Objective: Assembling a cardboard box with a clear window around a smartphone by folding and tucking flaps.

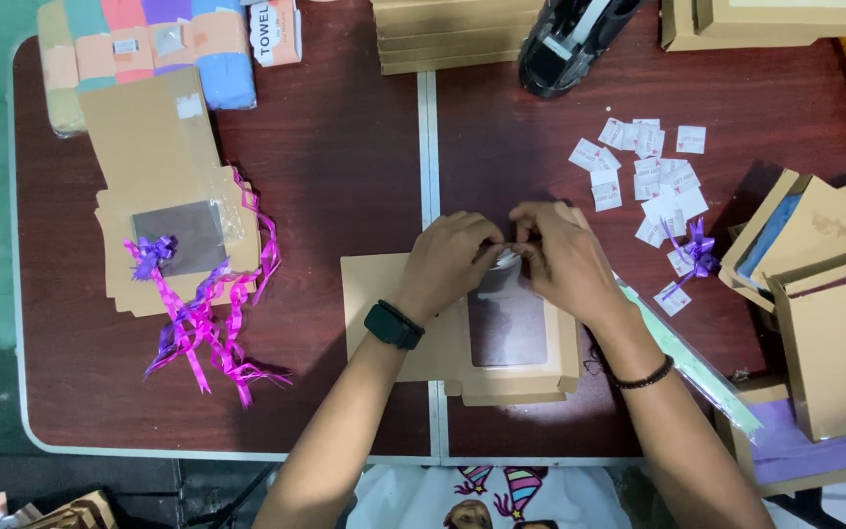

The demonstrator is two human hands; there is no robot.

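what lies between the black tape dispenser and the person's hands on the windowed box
Head view: only bare dark-red table lies between the black tape dispenser and both hands, left and right, on the brown windowed cardboard box.

2 hands meet over a flat brown window box on a dark red-brown surface.

The left hand (pixel 450 263) and right hand (pixel 562 257) pinch something small and pale at the far edge of the window box (pixel 501 338). Left of the box lie purple ribbons (pixel 210 313) on a stack of flat boxes (pixel 164 181); right of it, scattered white labels (pixel 650 171); beyond it, a black tape dispenser (pixel 575 39).
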